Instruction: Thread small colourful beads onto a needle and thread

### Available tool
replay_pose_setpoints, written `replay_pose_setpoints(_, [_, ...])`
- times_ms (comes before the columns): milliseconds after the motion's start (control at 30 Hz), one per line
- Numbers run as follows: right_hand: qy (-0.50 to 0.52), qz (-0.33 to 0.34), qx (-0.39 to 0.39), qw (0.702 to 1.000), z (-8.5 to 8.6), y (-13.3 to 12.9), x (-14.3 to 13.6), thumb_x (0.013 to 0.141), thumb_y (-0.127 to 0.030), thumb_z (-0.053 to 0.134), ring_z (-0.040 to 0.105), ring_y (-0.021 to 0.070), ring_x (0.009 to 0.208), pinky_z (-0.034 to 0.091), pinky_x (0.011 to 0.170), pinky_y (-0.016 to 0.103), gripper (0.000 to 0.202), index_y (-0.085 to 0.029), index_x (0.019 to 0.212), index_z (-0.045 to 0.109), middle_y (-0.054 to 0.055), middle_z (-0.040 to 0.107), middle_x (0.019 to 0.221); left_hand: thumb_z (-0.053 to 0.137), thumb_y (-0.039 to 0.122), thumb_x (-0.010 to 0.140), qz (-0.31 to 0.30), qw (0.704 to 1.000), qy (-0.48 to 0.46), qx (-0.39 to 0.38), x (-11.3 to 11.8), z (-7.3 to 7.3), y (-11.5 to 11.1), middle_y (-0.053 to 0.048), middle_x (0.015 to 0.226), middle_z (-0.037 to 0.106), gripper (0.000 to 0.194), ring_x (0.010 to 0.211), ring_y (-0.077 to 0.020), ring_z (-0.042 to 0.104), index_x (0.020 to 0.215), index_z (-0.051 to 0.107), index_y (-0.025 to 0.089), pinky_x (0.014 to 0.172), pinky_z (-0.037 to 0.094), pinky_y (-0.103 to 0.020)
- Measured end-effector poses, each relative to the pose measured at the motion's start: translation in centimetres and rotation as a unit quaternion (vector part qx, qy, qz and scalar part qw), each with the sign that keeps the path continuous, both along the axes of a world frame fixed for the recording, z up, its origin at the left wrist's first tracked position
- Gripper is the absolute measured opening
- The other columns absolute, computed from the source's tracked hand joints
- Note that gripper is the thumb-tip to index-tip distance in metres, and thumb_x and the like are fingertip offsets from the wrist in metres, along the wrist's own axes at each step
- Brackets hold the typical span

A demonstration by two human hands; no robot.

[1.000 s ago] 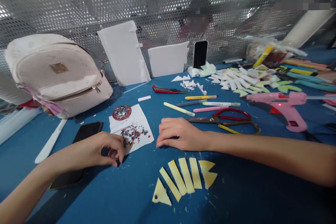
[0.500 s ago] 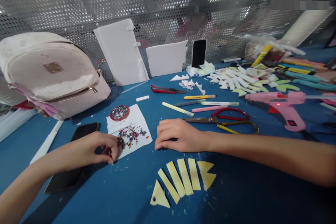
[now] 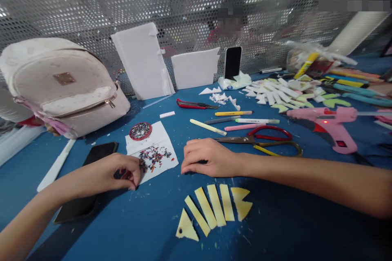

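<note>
My left hand (image 3: 124, 171) rests at the lower left edge of a white paper sheet (image 3: 167, 140), its thumb and fingers curled into a pinch. Whatever is between the fingertips is hidden. Loose multicoloured beads (image 3: 153, 157) lie scattered on the sheet, and a round red-rimmed lid (image 3: 140, 131) full of beads sits at its top. My right hand (image 3: 203, 157) lies on the table with fingers curled in and nothing visible in them, beside the tip of the scissors (image 3: 239, 140). Below it, cut yellow pieces (image 3: 216, 206) form a fish shape with a dark-eyed head.
A black phone (image 3: 79, 202) lies under my left forearm. A pale backpack (image 3: 65, 94) stands at left. Markers (image 3: 234, 113), a red utility knife (image 3: 196, 105) and a pile of cut strips (image 3: 281, 89) lie further back. A pink glue gun (image 3: 330, 120) is at right.
The whole view has shifted very slightly. Both hands keep practically the same places and poses, and the objects on the table have not moved.
</note>
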State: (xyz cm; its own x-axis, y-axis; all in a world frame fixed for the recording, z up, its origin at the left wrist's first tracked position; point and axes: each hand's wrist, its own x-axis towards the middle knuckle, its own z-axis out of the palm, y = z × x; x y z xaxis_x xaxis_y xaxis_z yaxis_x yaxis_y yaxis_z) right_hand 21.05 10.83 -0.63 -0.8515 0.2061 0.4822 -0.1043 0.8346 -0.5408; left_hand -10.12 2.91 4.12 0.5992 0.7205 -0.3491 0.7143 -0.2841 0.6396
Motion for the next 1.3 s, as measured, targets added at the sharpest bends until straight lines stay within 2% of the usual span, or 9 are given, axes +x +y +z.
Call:
replay_pose_setpoints(400, [0.002, -0.004, -0.002, 1.000, 0.11, -0.02, 0.02, 0.096, -0.020, 0.068, 0.063, 0.0155, 0.079, 0.048, 0.073, 0.026, 0.014, -0.014, 0.089, 0.078, 0.004, 0.072, 0.081, 0.065, 0.014, 0.088, 0.005, 1.000, 0.023, -0.003, 0.13, 0.15, -0.12, -0.002, 0.086, 0.070, 0.010, 0.074, -0.0141, 0.063, 0.084, 0.072, 0.020, 0.068, 0.048, -0.023])
replay_pose_setpoints(700, [0.007, 0.001, 0.004, 1.000, 0.09, -0.01, -0.03, 0.096, -0.019, 0.068, 0.063, 0.0157, 0.078, 0.048, 0.073, 0.026, 0.014, -0.013, 0.089, 0.078, 0.005, 0.072, 0.079, 0.067, 0.018, 0.088, 0.015, 1.000, 0.023, -0.012, 0.03, -0.02, -0.20, -0.002, 0.086, 0.069, 0.006, 0.075, -0.0143, 0.062, 0.085, 0.072, 0.019, 0.069, 0.047, -0.024])
replay_pose_setpoints(900, [0.005, -0.001, 0.000, 1.000, 0.10, -0.01, -0.02, 0.096, -0.020, 0.068, 0.064, 0.0155, 0.079, 0.048, 0.073, 0.025, 0.014, -0.014, 0.088, 0.078, 0.005, 0.072, 0.080, 0.068, 0.026, 0.090, 0.011, 0.999, 0.036, -0.028, -0.09, -0.11, 0.11, -0.003, 0.087, 0.068, 0.010, 0.076, -0.0152, 0.062, 0.085, 0.072, 0.018, 0.070, 0.048, -0.025])
replay_pose_setpoints(1300, [0.005, -0.001, 0.000, 1.000, 0.20, -0.09, -0.01, 0.096, -0.019, 0.068, 0.064, 0.0158, 0.079, 0.049, 0.073, 0.026, 0.014, -0.013, 0.088, 0.078, 0.005, 0.073, 0.080, 0.064, 0.022, 0.092, 0.010, 0.999, 0.034, -0.026, -0.05, -0.21, 0.08, -0.003, 0.089, 0.069, 0.009, 0.078, -0.0157, 0.062, 0.086, 0.071, 0.019, 0.071, 0.047, -0.027])
